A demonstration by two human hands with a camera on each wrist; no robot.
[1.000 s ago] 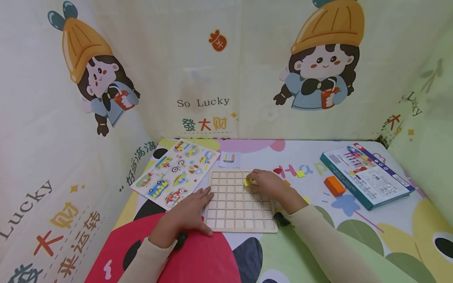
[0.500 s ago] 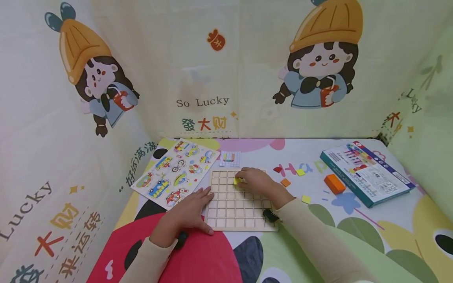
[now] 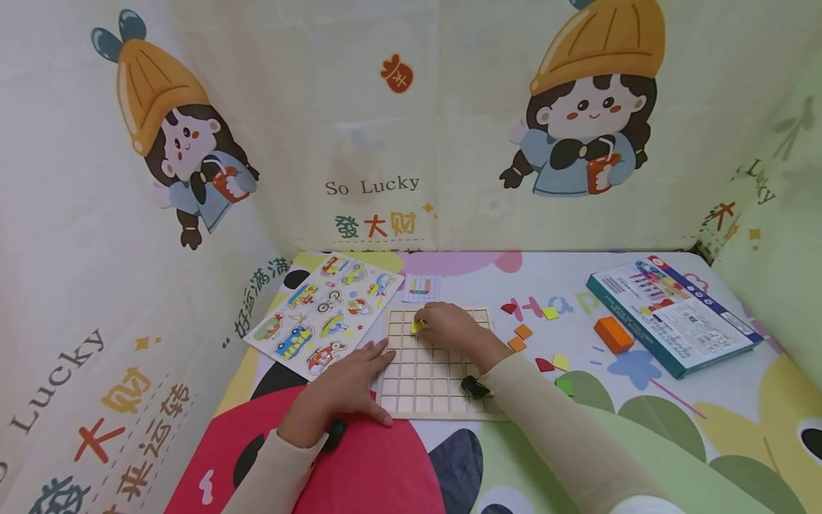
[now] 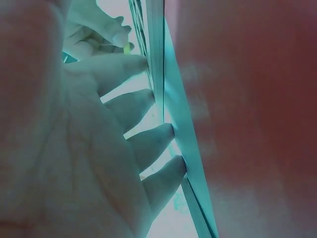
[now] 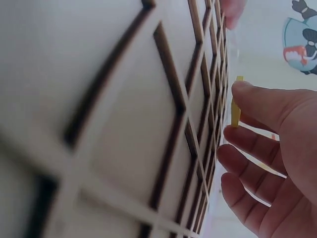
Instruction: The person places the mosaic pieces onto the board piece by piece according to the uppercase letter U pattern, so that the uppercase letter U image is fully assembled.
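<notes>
A wooden grid board (image 3: 424, 389) with square cells lies in the middle of the table. My right hand (image 3: 452, 330) is over its upper left part and pinches a small yellow tile (image 3: 417, 326) between thumb and finger. In the right wrist view the yellow tile (image 5: 236, 106) stands on edge close over the grid, the other fingers loosely bent. My left hand (image 3: 347, 385) rests at the board's left edge, fingers spread. The left wrist view shows those fingertips (image 4: 166, 136) along the board's side.
Loose tiles lie right of the board: orange (image 3: 523, 331), yellow (image 3: 550, 313), red (image 3: 544, 365) and green (image 3: 564, 386). An orange block (image 3: 613, 335) sits beside a boxed set (image 3: 674, 314). Behind the board is a small pattern card (image 3: 422, 287); a vehicle picture sheet (image 3: 327, 310) lies at left.
My right hand has moved left across the top of the board with the yellow tile, uncovering more loose tiles at the right. My left hand has stayed at the board's edge.
</notes>
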